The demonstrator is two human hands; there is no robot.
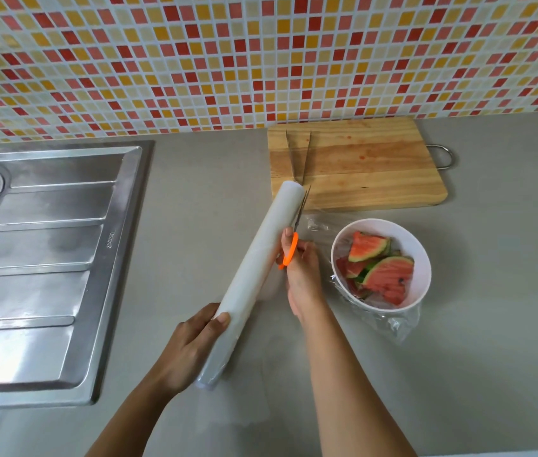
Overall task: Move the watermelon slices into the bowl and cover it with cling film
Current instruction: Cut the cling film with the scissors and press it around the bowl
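Note:
A white bowl (421, 258) holds several watermelon slices (388, 280) and stands on the grey counter. Clear cling film (396, 324) lies crumpled around the bowl's rim and base. My left hand (191, 344) grips the near end of a long white cling-film roll (261, 258), which angles away toward the cutting board. My right hand (300, 268) holds orange-handled scissors (290, 249) just right of the roll, with the blades pointing away along it.
A wooden cutting board (369, 166) with a metal handle lies at the back, metal tongs (297, 153) resting on it. A steel sink with drainer (50, 252) fills the left. The tiled wall (261, 61) runs behind the counter.

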